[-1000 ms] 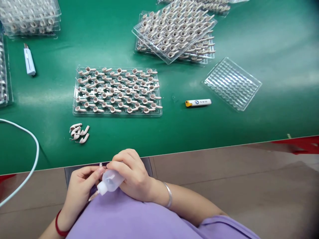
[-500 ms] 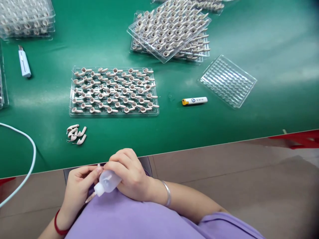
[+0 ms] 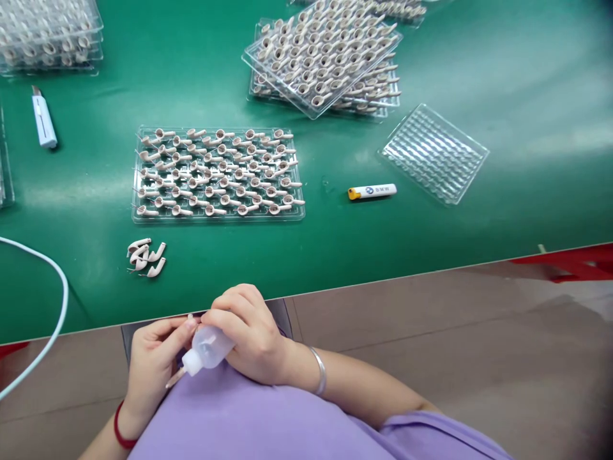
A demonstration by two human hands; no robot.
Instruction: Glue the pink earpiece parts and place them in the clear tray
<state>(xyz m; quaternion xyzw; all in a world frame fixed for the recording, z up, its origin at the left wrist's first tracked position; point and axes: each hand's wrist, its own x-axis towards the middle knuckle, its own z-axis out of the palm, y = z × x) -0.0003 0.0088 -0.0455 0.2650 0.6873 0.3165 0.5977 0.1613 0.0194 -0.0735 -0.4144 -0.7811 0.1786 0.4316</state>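
Note:
Close to my body, below the table's front edge, my right hand (image 3: 251, 335) is wrapped round a small translucent squeeze bottle (image 3: 215, 347). The bottle lies tilted, its white cap (image 3: 192, 362) and thin brownish tip (image 3: 175, 377) pointing down to the left. Beside it, my left hand (image 3: 156, 358) pinches a small pale piece (image 3: 190, 317) between thumb and forefinger; only its end shows. The fingertips of both hands meet there. On the table ahead lies a loose heap of beige earphone shells (image 3: 146, 257) with stems and fine wire ends.
A clear tray (image 3: 218, 218) holds rows of similar shells. Stacked filled trays (image 3: 313, 115) stand behind, with more trays (image 3: 52, 45) at far left. A cutter knife (image 3: 45, 121), a BMW lighter (image 3: 372, 191), another clear tray (image 3: 435, 153) and a white cable (image 3: 62, 300) lie around.
Both hands keep the same hold close together, with the bottle at nearly the same tilt. The whole view has shifted very slightly; nothing on the table has moved.

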